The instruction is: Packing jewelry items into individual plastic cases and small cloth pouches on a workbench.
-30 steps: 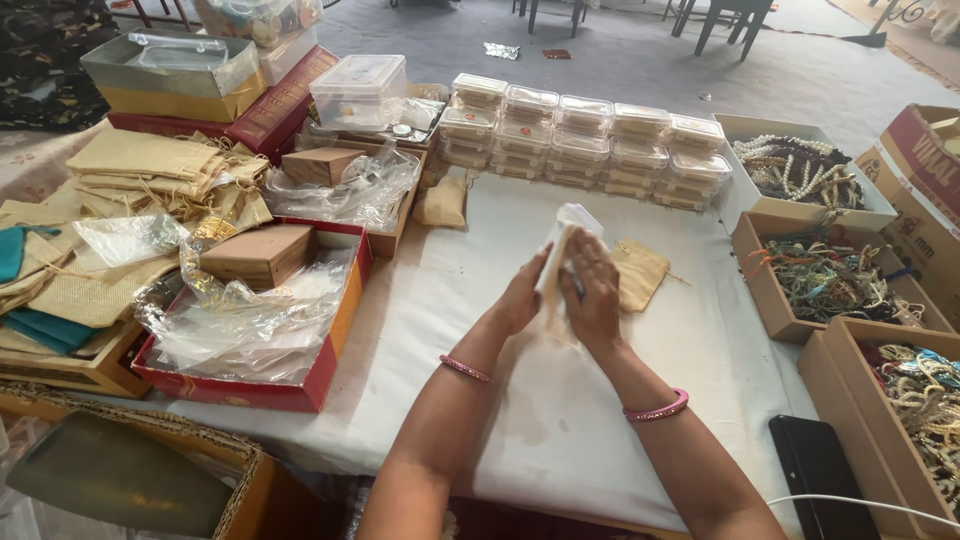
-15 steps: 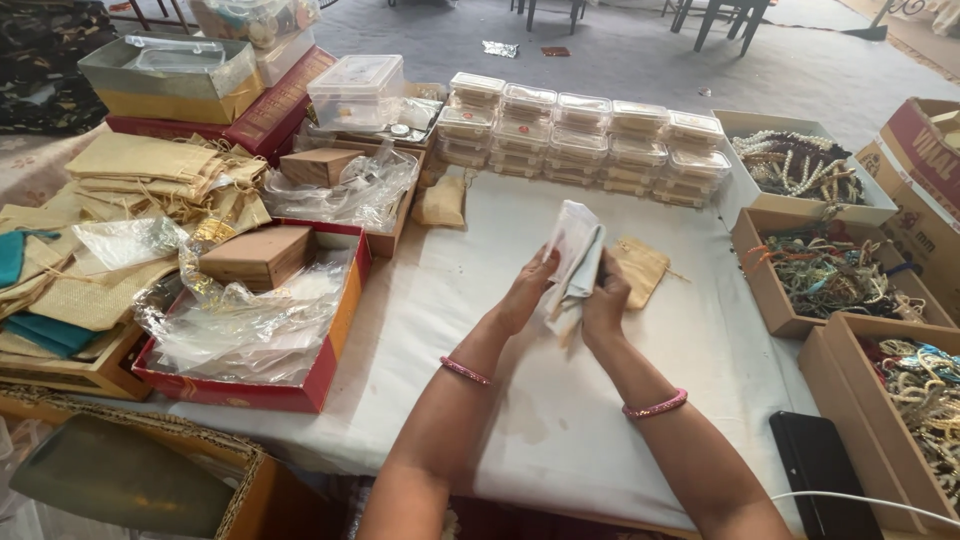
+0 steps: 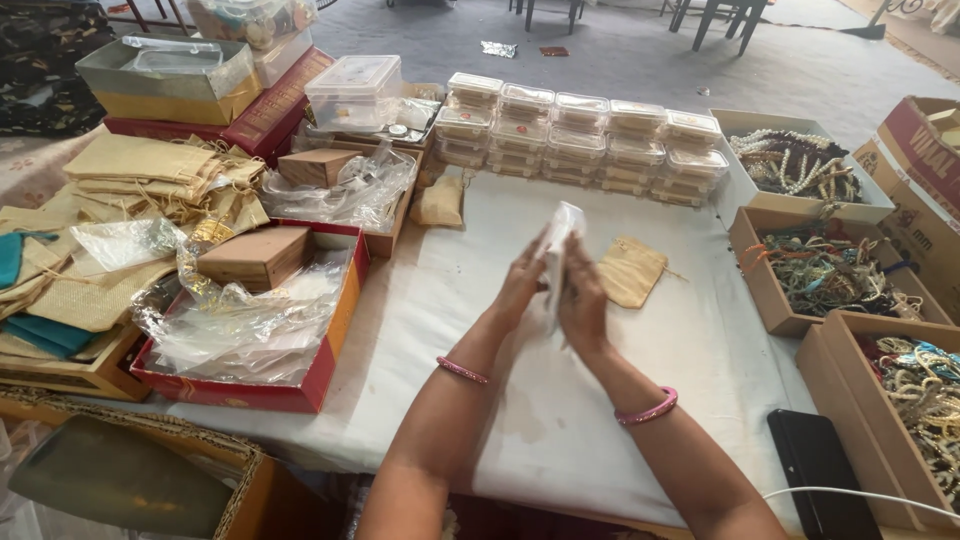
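Observation:
My left hand [image 3: 520, 283] and my right hand [image 3: 582, 300] are pressed together over the white table cloth [image 3: 450, 330], with a thin white plastic wrapper [image 3: 557, 240] squeezed upright between the palms. Each wrist wears a pink bangle. Just right of my hands a small tan jute pouch [image 3: 630, 270] lies flat on the cloth. A second tan pouch [image 3: 440, 202] rests further back on the left.
Several clear lidded boxes [image 3: 585, 140] stand stacked along the back. Cardboard boxes of beaded jewellery [image 3: 815, 270] line the right side. A red tray [image 3: 300, 385] with crumpled plastic and a brown box sits left, beside piled jute bags [image 3: 140, 170]. A black phone [image 3: 815, 480] lies front right.
My hands have closed together around the wrapper and lowered slightly; half a second ago they were apart with the wrapper held between the fingers.

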